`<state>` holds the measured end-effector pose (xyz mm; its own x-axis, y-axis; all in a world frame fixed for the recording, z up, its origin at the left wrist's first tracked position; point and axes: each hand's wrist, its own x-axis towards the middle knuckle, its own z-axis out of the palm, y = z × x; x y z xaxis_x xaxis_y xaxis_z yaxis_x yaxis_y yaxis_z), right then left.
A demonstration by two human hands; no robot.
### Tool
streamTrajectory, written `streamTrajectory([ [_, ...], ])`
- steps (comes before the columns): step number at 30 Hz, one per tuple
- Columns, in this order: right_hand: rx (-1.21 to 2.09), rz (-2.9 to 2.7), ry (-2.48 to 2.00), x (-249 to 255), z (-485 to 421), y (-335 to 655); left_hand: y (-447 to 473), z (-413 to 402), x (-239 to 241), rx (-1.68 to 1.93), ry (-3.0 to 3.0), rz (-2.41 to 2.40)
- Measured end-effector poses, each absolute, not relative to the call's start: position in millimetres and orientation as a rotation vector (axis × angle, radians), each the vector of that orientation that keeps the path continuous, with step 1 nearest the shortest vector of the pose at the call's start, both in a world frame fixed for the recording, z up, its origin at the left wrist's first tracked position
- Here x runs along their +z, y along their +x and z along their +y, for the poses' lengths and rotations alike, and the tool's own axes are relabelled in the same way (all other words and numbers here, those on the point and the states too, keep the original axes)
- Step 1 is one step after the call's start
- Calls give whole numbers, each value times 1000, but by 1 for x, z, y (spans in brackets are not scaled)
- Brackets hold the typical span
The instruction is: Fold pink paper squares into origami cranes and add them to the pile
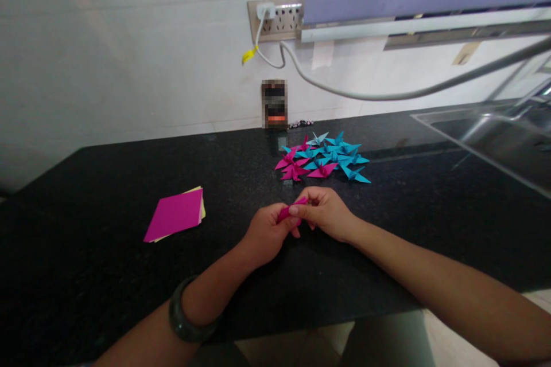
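Observation:
Both hands meet over the black countertop (107,298) and pinch one small folded piece of magenta paper (291,210). My left hand (266,235) grips its lower end with curled fingers; a dark bangle sits on that wrist. My right hand (328,213) pinches the upper end from the right. Beyond the hands lies a pile of folded paper cranes (323,157), magenta on the left and teal on the right. A small stack of flat square paper sheets (175,215), magenta on top with a yellow one beneath, lies to the left.
A steel sink (495,137) is set into the counter at the right. On the tiled wall a socket strip (275,18) holds a white plug with a grey cable running right. A small blurred object (274,104) stands against the wall.

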<state>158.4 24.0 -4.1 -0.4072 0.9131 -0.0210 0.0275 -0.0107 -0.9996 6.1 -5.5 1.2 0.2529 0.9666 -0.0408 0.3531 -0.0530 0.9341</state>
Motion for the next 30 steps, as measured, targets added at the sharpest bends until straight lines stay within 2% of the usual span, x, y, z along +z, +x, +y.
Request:
streamTrajectory([
  [5,1465,-1481,-1062,-1,24,161,9,-6,3,804,1390,1202],
  [17,1361,-1390,-1073,-5,27,160,6,-2,4,1114,1283,1428],
  [24,1318,-1448,-1101,-1,24,162,4,-3,9,1084,1305,1449],
  [30,1439,-1611,-1089,3,24,165,-3,0,10,947,1349,1365],
])
